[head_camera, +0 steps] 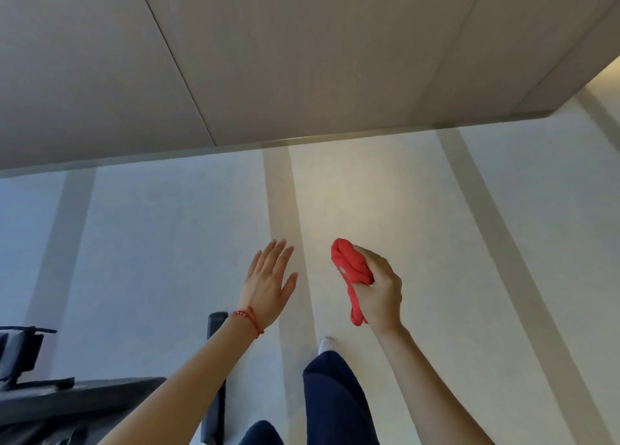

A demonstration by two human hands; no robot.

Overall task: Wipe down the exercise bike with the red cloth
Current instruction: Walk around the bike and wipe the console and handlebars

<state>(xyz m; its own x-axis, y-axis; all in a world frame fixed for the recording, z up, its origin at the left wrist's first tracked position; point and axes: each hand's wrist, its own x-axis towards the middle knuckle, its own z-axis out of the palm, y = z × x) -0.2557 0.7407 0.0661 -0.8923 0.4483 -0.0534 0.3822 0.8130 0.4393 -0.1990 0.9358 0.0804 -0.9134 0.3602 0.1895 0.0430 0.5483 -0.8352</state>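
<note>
My right hand (379, 293) is closed around the bunched red cloth (350, 270), and a strand of it dangles below the fist. Left of it, my left hand (268, 283) is held flat with fingers spread and nothing in it; a red string bracelet circles that wrist. Both hands hover above the pale floor, apart from the bike. Only dark parts of the exercise bike (84, 401) show at the lower left: a black frame bar, a pedal-like piece at the far left, and a black stabiliser bar running under my left forearm.
A beige panelled wall (268, 58) fills the upper half, meeting the light floor (167, 243) with wide tan stripes. My leg in dark trousers (335, 404) and a white sock stand at the bottom middle.
</note>
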